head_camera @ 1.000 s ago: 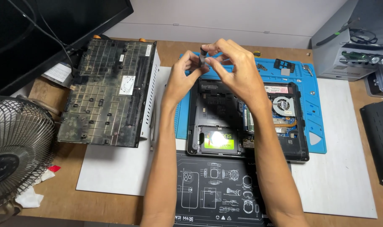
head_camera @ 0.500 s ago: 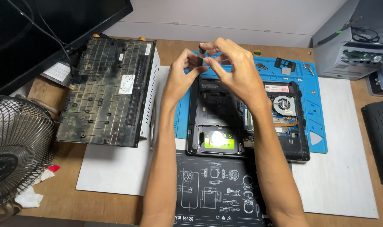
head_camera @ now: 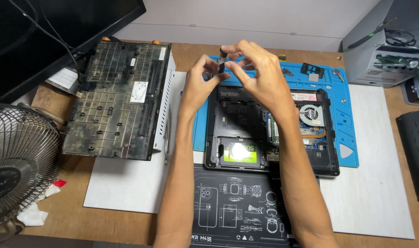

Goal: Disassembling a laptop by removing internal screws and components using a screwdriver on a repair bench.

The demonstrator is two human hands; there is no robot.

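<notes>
Black and small, the part sits pinched between both hands, raised above the far edge of the opened laptop. The left hand has thumb and forefinger on its lower end; the right hand closes fingertips on it from the other side, so each grip is clenched on that one piece. What it is exactly I cannot tell from here; it looks like a short dark stub with a paler tip.

The laptop lies base-up on a blue mat, its fan and a green-labelled drive exposed. A dusty back cover rests to the left on the bench, and a desk fan stands nearer still.

Doing this well, I'd judge, means keeping the part over the mat so a slip lands it there rather than in the open chassis, letting one hand steady while the other works, and using fingertip pressure only.
</notes>
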